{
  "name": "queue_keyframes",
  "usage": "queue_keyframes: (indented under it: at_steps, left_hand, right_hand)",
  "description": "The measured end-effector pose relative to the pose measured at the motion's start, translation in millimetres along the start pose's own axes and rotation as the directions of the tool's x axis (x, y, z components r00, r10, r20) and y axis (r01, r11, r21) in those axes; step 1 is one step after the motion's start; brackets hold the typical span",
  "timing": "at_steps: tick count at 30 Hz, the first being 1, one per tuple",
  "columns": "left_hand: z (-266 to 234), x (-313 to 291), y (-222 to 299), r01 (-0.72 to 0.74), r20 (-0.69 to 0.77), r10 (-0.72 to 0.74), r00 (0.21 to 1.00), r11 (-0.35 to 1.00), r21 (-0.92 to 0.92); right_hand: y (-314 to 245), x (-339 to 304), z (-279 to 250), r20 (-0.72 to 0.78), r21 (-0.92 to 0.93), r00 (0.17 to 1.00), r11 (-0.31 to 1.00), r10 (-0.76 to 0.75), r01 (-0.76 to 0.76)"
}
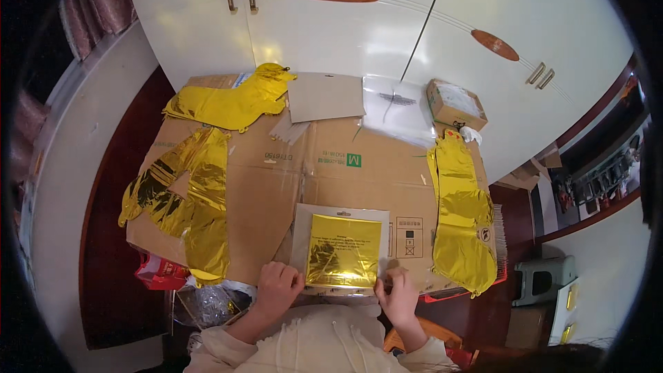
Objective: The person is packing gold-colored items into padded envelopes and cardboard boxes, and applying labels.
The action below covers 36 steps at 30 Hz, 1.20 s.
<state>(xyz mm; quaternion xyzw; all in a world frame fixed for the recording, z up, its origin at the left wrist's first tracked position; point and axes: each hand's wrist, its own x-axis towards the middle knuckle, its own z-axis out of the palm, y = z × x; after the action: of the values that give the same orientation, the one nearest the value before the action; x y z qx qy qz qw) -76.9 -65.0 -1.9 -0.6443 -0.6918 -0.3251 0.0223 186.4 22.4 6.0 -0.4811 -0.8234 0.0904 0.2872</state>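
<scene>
A flat clear package (343,250) with a folded gold foil balloon and a grey backing card lies on the cardboard before me, near its front edge. Dark print runs across the foil's upper part. My left hand (279,287) pinches the package at its lower left corner, fingers bent. At the lower right corner, my right hand (398,294) has thumb and fingers closed on the edge. Flattened gold foil balloons flank it: one stack (467,214) to the right, another (207,204) to the left, and a third (235,100) at the far left.
Grey cards (327,97) and clear plastic sleeves (397,107) lie at the back, beside a small cardboard box (457,102) with white contents. White cabinets (331,34) stand behind. A grey stool (545,280) is on the right; a red bag (159,273) sits below the left edge.
</scene>
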Motion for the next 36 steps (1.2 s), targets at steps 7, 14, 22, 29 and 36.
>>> queue_keyframes:
  at_steps: [7, 14, 22, 29, 36]
  left_hand:
    - [-25, 5, 21, -0.296, 0.093, 0.293, 0.952, 0.955, 0.019]
    - [-6, -5, 30, -0.369, 0.375, 0.322, 0.869, 0.927, 0.061]
    - [-27, -10, 12, -0.241, 0.41, 0.202, 0.889, 0.969, 0.046]
    - [-3, 44, -13, 0.486, 0.358, -0.333, 0.872, 0.663, -0.569]
    - [7, 63, -9, 0.58, 0.431, -0.39, 0.813, 0.49, -0.65]
  right_hand:
    - [-15, -5, -9, 0.074, -0.218, 0.92, 0.894, -0.386, 0.392]
    - [-27, -13, 0, 0.271, -0.257, 0.898, 0.873, -0.346, 0.414]
    - [16, -15, -17, 0.145, -0.083, 0.984, 0.99, -0.104, 0.117]
    - [56, 26, 23, 0.428, 0.64, 0.871, 0.6, 0.239, -0.48]
    - [14, 60, 12, 0.662, 0.687, 0.709, 0.18, 0.243, -0.704]
